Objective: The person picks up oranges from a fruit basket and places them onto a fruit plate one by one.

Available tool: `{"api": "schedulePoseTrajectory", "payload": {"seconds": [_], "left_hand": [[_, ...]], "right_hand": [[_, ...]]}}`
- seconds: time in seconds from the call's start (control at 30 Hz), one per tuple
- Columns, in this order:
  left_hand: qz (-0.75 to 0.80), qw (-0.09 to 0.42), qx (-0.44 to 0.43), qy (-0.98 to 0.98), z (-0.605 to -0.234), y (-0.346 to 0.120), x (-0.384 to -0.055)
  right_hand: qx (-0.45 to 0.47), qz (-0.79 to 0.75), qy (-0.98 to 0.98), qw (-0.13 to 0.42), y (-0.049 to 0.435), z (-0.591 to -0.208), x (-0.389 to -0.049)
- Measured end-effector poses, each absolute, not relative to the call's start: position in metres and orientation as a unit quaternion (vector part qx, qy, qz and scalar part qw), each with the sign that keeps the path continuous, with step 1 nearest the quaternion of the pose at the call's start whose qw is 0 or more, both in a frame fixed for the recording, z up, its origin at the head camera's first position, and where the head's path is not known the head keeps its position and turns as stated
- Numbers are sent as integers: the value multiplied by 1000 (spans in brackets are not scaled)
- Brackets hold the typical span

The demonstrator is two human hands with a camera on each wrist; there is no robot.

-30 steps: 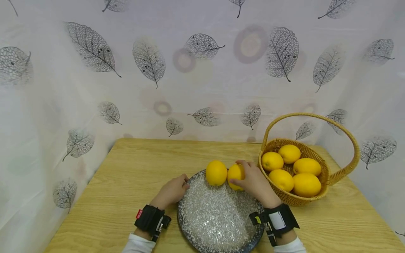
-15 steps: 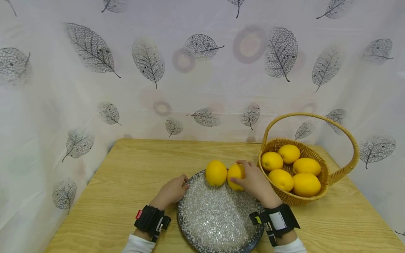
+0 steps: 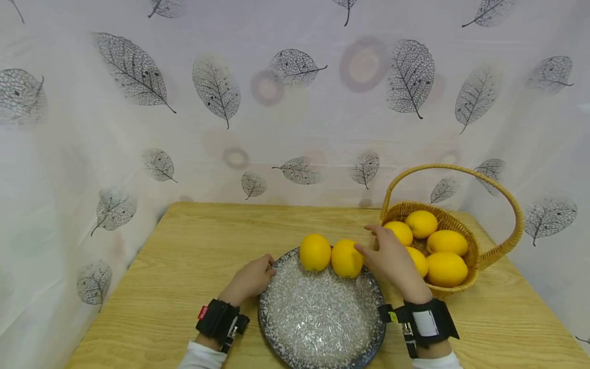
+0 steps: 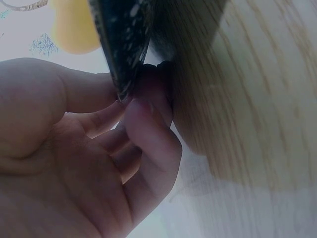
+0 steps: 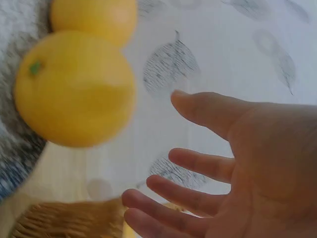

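Two round orange-yellow fruits, which look like oranges, sit side by side at the far rim of a speckled grey plate (image 3: pixel 318 318). My left hand (image 3: pixel 251 279) pinches the plate's left rim (image 4: pixel 116 54), thumb on top and curled fingers beneath, as the left wrist view shows. Just right of the right-hand orange (image 3: pixel 346 259) is my right hand (image 3: pixel 394 259), its fingers spread and holding nothing. In the right wrist view a gap separates the thumb from that orange (image 5: pixel 74 89). The left-hand orange (image 3: pixel 315 252) stands beside it.
On the right side of the wooden table (image 3: pixel 207 230) stands a wicker basket (image 3: pixel 472 241) with a tall arched handle, holding several yellow lemons (image 3: pixel 447 269). My right hand partly covers its left side. A leaf-patterned curtain (image 3: pixel 295 128) hangs behind the table.
My right hand has let go of the right-hand orange and moved right, towards the basket, its fingers opening. The left hand, plate and both oranges stay in place.
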State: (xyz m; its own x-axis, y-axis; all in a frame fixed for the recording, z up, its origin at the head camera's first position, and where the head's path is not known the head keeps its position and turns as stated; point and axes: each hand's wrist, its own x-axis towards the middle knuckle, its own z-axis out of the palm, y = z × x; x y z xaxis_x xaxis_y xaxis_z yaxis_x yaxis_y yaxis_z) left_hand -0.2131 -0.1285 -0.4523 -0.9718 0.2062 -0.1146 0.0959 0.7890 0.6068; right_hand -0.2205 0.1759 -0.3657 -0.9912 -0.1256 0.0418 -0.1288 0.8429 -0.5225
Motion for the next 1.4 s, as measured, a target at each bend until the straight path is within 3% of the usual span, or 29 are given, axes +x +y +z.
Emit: {"api": "schedulePoseTrajectory", "payload": {"seconds": [0.23,0.67,1.17,1.4], "left_hand": [[317,90,75,941,-450,-128,-213],[306,87,74,945,-453,-127,-212],[304,79,79,946,-451,-128,-211],[309,80,79,944,-450,-128,-210]], "right_hand": [[44,269,-962,21,213,-353,-224],[-60,202,-977,-20,289,-373,-222],[-47,200,-972,-117,304,-381,-222],[-32,168,-979,-116,303,-388,-222]]}}
